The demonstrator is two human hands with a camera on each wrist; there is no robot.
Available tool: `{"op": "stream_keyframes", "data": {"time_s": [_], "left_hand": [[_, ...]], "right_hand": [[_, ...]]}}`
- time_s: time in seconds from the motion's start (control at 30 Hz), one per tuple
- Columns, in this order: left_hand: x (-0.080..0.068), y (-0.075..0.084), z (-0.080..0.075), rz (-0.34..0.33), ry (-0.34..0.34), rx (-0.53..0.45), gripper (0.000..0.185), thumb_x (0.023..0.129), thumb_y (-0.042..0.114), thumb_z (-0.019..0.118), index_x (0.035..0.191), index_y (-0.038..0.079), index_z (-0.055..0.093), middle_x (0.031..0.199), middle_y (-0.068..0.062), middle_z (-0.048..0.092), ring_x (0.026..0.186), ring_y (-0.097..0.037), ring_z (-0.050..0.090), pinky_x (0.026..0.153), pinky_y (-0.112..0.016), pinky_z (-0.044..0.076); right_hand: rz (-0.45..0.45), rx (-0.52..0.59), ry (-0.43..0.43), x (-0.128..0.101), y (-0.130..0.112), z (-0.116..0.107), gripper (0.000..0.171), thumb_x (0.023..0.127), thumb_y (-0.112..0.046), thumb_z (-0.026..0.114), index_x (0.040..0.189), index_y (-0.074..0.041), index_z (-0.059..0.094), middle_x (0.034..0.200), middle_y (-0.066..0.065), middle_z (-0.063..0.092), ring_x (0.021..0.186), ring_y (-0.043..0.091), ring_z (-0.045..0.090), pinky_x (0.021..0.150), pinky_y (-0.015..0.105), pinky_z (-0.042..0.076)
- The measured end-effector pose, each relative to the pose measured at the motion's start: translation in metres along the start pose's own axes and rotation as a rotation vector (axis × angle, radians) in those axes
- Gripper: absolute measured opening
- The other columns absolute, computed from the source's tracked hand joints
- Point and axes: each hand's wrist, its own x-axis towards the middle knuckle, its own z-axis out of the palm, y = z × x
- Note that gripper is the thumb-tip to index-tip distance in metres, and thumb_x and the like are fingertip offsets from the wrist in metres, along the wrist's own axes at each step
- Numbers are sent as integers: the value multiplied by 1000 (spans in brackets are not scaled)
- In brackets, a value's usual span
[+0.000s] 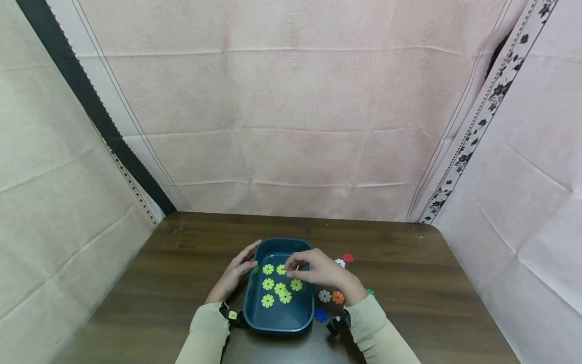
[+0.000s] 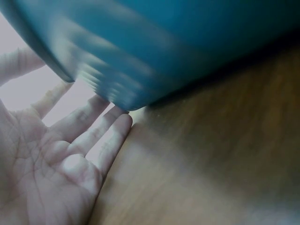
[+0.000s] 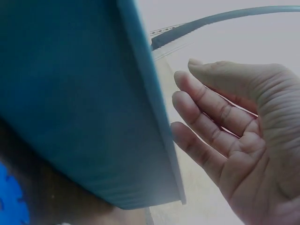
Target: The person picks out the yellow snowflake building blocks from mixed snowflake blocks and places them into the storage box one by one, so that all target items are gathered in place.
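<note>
A blue tray [image 1: 279,318] stands on the table with several yellow flower-shaped discs [image 1: 268,301] lying spread over its floor. My left hand [image 1: 234,275] is at the tray's left side, its fingers fairly straight and touching the wall and rim. In the left wrist view the palm faces the tray. Over the tray's right half, my right hand [image 1: 318,269] bends its fingers, thumb and index tips close together beside a yellow disc [image 1: 281,269]. From the right wrist view the hand [image 3: 243,126] is above the rim; I cannot tell whether a disc is between thumb and index.
Right of the tray lie loose discs: a red one [image 1: 347,257], white ones [image 1: 325,296], an orange one [image 1: 338,297], a blue one [image 1: 320,315] and a green one [image 1: 370,291] partly behind the right forearm. Pale cloth [image 1: 291,101] hangs around the wooden table [image 1: 409,283].
</note>
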Motion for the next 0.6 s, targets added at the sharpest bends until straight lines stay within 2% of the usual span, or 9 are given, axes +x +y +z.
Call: {"op": "stream_keyframes", "data": {"time_s": [0.17, 0.4, 0.6], "left_hand": [[0, -1, 1, 2, 10, -4, 54, 104, 19, 51, 154, 34, 40, 150, -6, 46, 133, -31, 47, 111, -60, 32], [1, 0, 0, 22, -7, 0, 54, 104, 19, 50, 155, 33, 38, 151, -8, 45, 133, -33, 47, 111, -61, 31], [0, -1, 0, 16, 3, -6, 54, 104, 19, 51, 154, 34, 40, 152, -5, 45, 134, -31, 47, 111, -60, 32]], "right_hand": [[-14, 14, 27, -4, 2, 0, 13, 98, -27, 68, 111, -27, 70, 104, -15, 69, 96, 4, 64, 83, 36, 56], [-20, 22, 52, -7, 0, -7, 14, 97, -25, 69, 110, -22, 72, 103, -15, 70, 96, 6, 65, 89, 38, 55], [-10, 25, 89, -14, 1, -14, 11, 97, -27, 69, 108, -24, 72, 100, -13, 71, 93, 8, 66, 83, 33, 56]]}}
